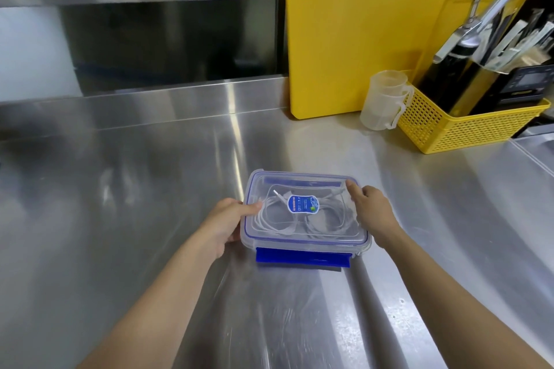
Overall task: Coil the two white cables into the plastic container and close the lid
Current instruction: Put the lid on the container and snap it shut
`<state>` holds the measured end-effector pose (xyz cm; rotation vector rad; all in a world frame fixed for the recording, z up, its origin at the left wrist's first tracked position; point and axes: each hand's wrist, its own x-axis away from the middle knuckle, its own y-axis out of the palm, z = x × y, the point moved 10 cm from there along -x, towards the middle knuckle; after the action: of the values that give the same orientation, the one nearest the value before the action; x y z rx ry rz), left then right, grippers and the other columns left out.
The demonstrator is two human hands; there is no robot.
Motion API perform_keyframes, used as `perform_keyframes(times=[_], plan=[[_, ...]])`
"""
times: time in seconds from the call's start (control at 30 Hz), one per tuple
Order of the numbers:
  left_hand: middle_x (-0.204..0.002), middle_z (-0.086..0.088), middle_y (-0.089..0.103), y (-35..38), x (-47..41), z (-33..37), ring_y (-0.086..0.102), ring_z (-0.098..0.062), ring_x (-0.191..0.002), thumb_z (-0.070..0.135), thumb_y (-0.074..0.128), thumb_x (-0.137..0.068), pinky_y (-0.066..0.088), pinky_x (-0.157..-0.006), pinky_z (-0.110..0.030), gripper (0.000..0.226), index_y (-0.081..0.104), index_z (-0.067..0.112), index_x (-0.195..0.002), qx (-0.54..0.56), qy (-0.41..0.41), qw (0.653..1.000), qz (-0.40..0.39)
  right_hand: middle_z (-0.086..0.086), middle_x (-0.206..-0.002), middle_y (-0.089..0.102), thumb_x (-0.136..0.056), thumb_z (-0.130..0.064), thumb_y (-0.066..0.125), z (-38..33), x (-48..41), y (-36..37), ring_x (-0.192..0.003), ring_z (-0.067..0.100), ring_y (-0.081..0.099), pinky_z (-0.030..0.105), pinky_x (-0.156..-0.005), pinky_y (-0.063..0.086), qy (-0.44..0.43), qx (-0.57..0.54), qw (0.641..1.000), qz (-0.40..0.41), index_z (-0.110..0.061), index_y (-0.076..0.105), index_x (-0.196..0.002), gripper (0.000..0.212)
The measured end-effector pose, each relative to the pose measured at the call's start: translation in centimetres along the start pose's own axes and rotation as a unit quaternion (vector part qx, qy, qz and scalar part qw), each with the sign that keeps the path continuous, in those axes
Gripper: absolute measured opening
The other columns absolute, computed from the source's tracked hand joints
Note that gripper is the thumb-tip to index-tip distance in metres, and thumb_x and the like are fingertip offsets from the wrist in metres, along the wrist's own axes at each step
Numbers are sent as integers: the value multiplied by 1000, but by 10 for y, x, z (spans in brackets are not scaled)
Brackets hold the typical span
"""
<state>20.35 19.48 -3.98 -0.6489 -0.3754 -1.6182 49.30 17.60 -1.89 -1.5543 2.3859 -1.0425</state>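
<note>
A clear plastic container [304, 244] with a blue-edged lid [326, 186] sits on the steel counter, lid lying on top. A blue oval sticker [303, 204] marks the lid. Two coiled white cables [277, 220] show through it, side by side inside. The near blue latch flap [302, 259] sticks out flat toward me. My left hand [227, 223] grips the container's left side, thumb on the lid's edge. My right hand [370, 211] rests on the right side, fingers pressing the lid's far right corner.
A yellow cutting board [374, 30] leans against the back wall. A translucent measuring cup [383, 99] stands beside a yellow mesh basket [467, 126] holding utensils and a dark scale at the right. The steel counter [135, 189] stretches left and toward me.
</note>
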Motion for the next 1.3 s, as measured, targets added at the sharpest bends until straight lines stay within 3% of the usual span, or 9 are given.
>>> perform_keyframes(times=[0.1, 0.23, 0.47, 0.67, 0.8, 0.97, 1.07, 1.17, 1.3], plan=[[-92, -9, 71, 3, -4, 4, 64, -24, -88, 27, 72, -75, 46, -91, -40, 29, 59, 8, -93, -44, -10, 997, -58, 9, -85, 62, -88, -48, 50, 1, -1, 2, -73, 22, 57, 34, -66, 47, 22, -54, 997, -51, -3, 59, -95, 47], [-102, -5, 70, 4, -16, 21, 59, -23, -103, 52, 73, -62, 37, -105, -40, 60, 65, 10, -105, -14, 19, 998, -64, 7, -84, 72, -85, -45, 58, 7, 1, 19, -82, 26, 67, 45, -84, 52, 83, -196, 956, -202, -15, 69, -86, 32], [-108, -11, 69, 26, -37, 33, 63, -27, -100, 44, 74, -69, 45, -98, -43, 55, 65, 11, -111, 43, -15, 989, -142, 18, -106, 68, -82, -37, 63, -5, -16, 39, -95, 34, 64, 45, -88, 51, 89, -233, 929, -273, -3, 62, -111, 45], [-107, -13, 66, 37, -45, 46, 67, -26, -87, 7, 64, -83, 57, -76, -37, 37, 56, 14, -118, 40, 42, 983, -172, 12, -88, 66, -82, -12, 62, -17, -26, 40, -73, 25, 66, 33, -65, 57, 45, -345, 902, -255, -12, 61, -93, 11], [-108, -8, 64, 31, -42, 68, 64, -19, -89, 14, 64, -85, 52, -71, -27, 32, 54, 13, -115, -148, 121, 975, -114, 8, -101, 64, -85, -10, 60, -35, -32, 31, -88, 23, 64, 34, -78, 55, -56, -197, 943, -262, -17, 62, -102, 18], [-125, -4, 55, 26, -34, 65, 56, -18, -103, 23, 65, -85, 49, -85, -33, 47, 45, 19, -127, -160, 148, 975, -45, -4, -102, 62, -83, -20, 65, -67, -27, 40, -96, 13, 59, 24, -83, 49, -168, 31, 937, -306, -22, 57, -109, 28], [-125, -5, 43, -24, -17, 62, 48, -21, -112, 33, 70, -79, 40, -88, -32, 61, 38, 12, -127, -95, 181, 962, 181, -3, -98, 64, -81, -19, 67, -69, -28, 39, -90, 10, 60, 18, -76, 50, -167, 6, 944, -285, -21, 59, -106, 26], [-107, -8, 46, -54, 13, 12, 49, -27, -98, 39, 63, -83, 35, -80, -32, 44, 41, 9, -107, 74, 81, 951, 290, -5, -95, 64, -81, -17, 67, -65, -27, 39, -87, 10, 61, 17, -75, 51, -158, -32, 946, -283, -23, 60, -103, 24], [-100, -15, 60, -12, 31, -57, 62, -30, -84, 65, 61, -71, 53, -73, -38, 67, 46, 13, -110, 114, -127, 980, 97, -5, -95, 64, -82, -18, 66, -66, -25, 39, -89, 13, 61, 26, -81, 50, -167, -27, 944, -282, -25, 60, -101, 21]])
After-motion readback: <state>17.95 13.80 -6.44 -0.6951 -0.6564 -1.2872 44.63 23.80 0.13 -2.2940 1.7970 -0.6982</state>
